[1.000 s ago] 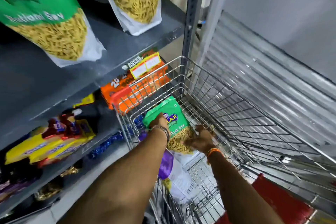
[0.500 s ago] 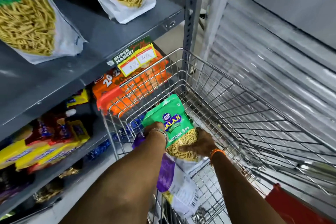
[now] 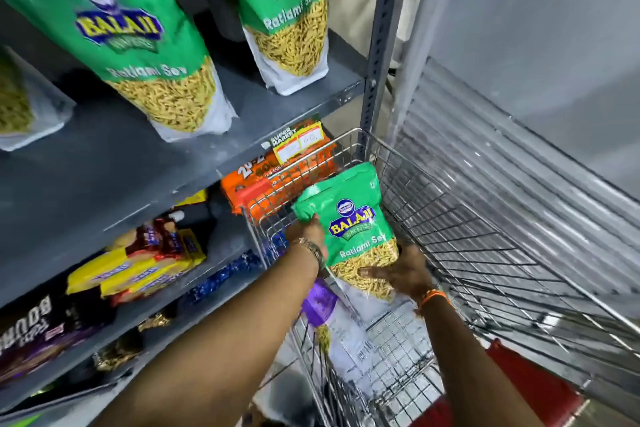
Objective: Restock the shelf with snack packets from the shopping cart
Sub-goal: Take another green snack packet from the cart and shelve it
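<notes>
Head view: both hands, left hand (image 3: pixel 310 230) and right hand (image 3: pixel 401 276), clasp glossy green sev packet (image 3: pixel 349 218) over wire cart (image 3: pixel 485 253).

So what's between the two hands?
The green Balaji Ratlami Sev packet: the left hand grips its left edge and the right hand its bottom, over the cart, in the head view.

Green sev packet (image 3: pixel 349 229) held over wire cart (image 3: pixel 485 253).
Packet upright, tilted, label up, yellow sev showing at its clear base. Two like packets (image 3: pixel 145 45) stand on grey shelf (image 3: pixel 104 166) above. Purple packet (image 3: pixel 320 305) lies in cart.
</notes>
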`<act>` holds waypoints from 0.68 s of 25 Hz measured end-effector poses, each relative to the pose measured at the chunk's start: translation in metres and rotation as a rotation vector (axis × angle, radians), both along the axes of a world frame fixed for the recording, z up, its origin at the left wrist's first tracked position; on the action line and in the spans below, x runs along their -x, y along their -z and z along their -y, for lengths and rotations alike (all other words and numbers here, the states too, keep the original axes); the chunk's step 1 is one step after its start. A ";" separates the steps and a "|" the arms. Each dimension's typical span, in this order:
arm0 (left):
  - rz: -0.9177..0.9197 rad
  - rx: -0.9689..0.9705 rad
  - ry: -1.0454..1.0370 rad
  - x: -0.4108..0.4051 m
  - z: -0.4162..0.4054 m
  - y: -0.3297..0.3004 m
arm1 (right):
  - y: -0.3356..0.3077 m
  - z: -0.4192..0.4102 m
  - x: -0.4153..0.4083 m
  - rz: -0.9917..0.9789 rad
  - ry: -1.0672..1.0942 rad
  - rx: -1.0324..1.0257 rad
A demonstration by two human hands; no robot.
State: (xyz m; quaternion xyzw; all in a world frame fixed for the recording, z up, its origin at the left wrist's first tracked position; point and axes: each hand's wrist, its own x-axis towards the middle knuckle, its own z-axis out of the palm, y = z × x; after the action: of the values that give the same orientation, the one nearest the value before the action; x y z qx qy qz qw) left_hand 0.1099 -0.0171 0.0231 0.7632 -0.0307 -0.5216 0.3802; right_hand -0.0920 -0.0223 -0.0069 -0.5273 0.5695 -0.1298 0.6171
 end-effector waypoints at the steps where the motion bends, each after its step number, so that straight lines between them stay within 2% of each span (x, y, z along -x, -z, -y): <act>1: -0.055 0.066 -0.082 -0.001 -0.006 -0.012 | -0.015 -0.003 0.000 0.019 0.023 0.016; 4: -0.087 0.283 -0.283 -0.011 -0.024 -0.063 | -0.053 -0.014 -0.003 0.154 0.105 0.046; 8: -0.014 0.556 -0.486 -0.049 -0.070 -0.153 | -0.113 -0.025 -0.045 0.276 0.063 0.149; 12: -0.025 0.712 -0.535 -0.117 -0.114 -0.229 | -0.183 -0.040 -0.123 0.403 -0.055 0.260; 17: 0.071 0.911 -0.577 -0.218 -0.144 -0.297 | -0.235 -0.041 -0.244 0.383 -0.255 0.391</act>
State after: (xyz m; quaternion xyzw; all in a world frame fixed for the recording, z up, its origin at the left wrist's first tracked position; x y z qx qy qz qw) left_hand 0.3281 0.1265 0.3199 0.5154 -0.0558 -0.3039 0.7993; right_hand 0.1519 0.0186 0.2276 -0.6692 0.3359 -0.2553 0.6116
